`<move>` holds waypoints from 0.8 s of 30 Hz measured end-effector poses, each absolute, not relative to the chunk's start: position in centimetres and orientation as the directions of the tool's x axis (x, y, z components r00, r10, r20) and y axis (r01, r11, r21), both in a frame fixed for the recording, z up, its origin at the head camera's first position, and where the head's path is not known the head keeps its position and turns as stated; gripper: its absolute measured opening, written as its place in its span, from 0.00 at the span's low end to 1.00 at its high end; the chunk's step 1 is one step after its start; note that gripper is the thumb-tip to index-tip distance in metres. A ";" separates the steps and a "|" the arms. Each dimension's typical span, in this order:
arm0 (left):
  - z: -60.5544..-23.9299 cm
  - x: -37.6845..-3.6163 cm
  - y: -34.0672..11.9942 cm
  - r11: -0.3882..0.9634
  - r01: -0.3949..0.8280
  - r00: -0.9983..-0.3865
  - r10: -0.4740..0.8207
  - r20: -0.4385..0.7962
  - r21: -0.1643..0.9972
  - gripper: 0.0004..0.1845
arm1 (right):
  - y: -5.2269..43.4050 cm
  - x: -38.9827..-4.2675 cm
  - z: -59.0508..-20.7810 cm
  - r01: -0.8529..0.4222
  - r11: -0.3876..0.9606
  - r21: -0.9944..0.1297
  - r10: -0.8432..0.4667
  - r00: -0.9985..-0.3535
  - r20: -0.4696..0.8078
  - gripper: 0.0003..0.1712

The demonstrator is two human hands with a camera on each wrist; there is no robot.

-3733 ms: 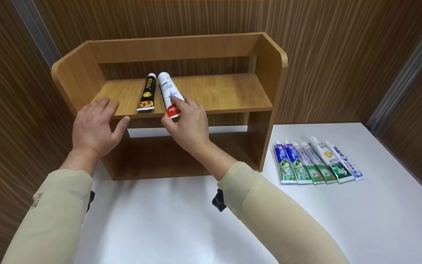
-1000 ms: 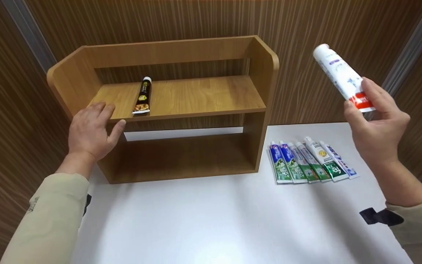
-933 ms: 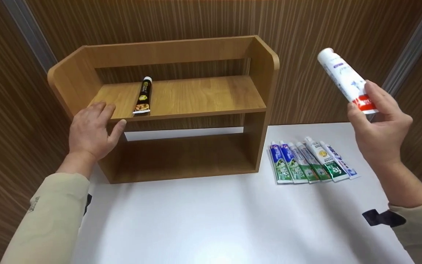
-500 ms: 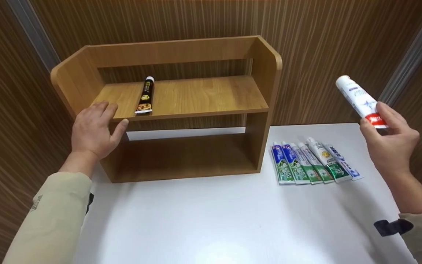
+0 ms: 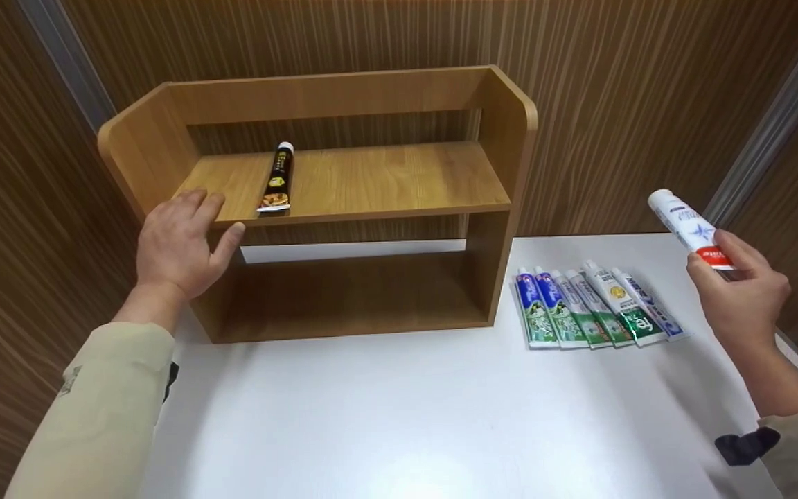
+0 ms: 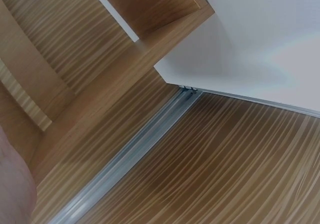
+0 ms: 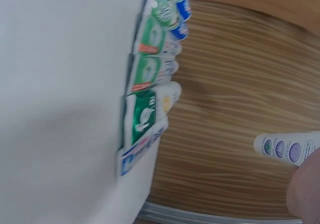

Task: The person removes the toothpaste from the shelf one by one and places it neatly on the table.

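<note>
My right hand (image 5: 745,298) pinches a white toothpaste tube (image 5: 691,229) by its red crimped end, with thumb and fingers. The tube hangs in the air above the right side of the table, its white cap pointing up and left. In the right wrist view the white tube (image 7: 287,146) shows round purple and green marks. My left hand (image 5: 181,242) rests on the left front edge of the wooden shelf (image 5: 399,180), fingers relaxed and thumb out. Near it on the upper board lies a black toothpaste tube (image 5: 279,177) with a white cap.
Several toothpaste tubes (image 5: 589,308) in blue, green, grey and white lie side by side on the white table (image 5: 385,409), right of the shelf. The shelf's right side panel (image 5: 503,201) stands between them and the upper board. Wood-grain walls (image 5: 600,125) enclose the back and sides.
My right hand has lifted the white tube off the upper board and carried it right, past the shelf. Lately it sinks lower. The left hand stays on the shelf edge.
</note>
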State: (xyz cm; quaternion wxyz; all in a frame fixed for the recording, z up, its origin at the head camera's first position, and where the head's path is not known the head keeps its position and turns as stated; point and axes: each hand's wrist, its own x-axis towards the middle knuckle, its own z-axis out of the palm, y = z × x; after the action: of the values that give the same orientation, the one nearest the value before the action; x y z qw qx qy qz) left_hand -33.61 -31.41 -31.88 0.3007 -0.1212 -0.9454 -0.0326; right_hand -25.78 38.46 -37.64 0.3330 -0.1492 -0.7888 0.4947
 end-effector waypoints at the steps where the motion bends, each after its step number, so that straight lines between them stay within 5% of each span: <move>1: -31.9 -33.6 -31.4 0.968 0.249 -0.791 0.209 0.575 -0.009 0.37 | 38.6 -25.8 -37.8 -0.077 0.459 -0.885 0.567 -0.741 0.358 0.31; 24: -31.9 -33.7 -31.4 0.970 0.242 -0.797 0.200 0.570 -0.002 0.37 | 42.6 -26.6 -43.7 0.160 0.520 -0.839 0.538 -0.825 0.176 0.39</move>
State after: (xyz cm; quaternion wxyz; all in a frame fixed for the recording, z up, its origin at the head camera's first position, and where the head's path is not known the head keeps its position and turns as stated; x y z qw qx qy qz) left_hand -33.66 -31.42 -31.85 0.2964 -0.1168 -0.9472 -0.0353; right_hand -26.59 42.56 -43.72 0.2125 -0.2062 -0.8455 0.4445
